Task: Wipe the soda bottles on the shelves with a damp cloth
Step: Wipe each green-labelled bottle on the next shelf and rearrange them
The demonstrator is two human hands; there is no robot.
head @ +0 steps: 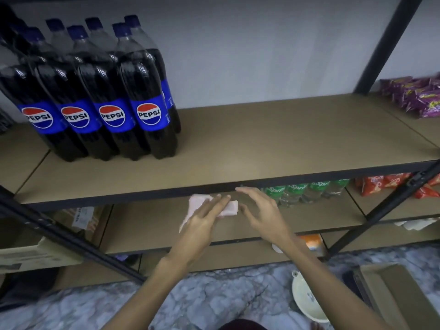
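Head view: the left hand point(204, 220) holds a folded pink cloth point(232, 207) in the air just in front of the dark front edge of the upper shelf point(262, 144); its fingers lie nearly straight across the top of the cloth, the thumb is out of sight beneath, and a loose end of the cloth hangs below the hand; the right hand point(259, 210) is empty, its fingers spread and relaxed, just beside the cloth's right end, its fingertips near the shelf edge; the Pepsi bottles point(107, 91), dark cola with blue caps and blue labels, stand upright in close rows at the left of the upper shelf, well apart from both hands; the Sprite bottles point(302, 191), with green labels, stand on the lower shelf point(309, 217) to the right of the right hand, partly hidden by the upper shelf's edge; purple snack packets point(414, 96) lie at the far right of the upper level, red snack packets point(381, 184) below them; a cardboard box point(35, 253) sits at lower left; a cream bowl point(307, 298) stands on the marbled floor point(214, 301)
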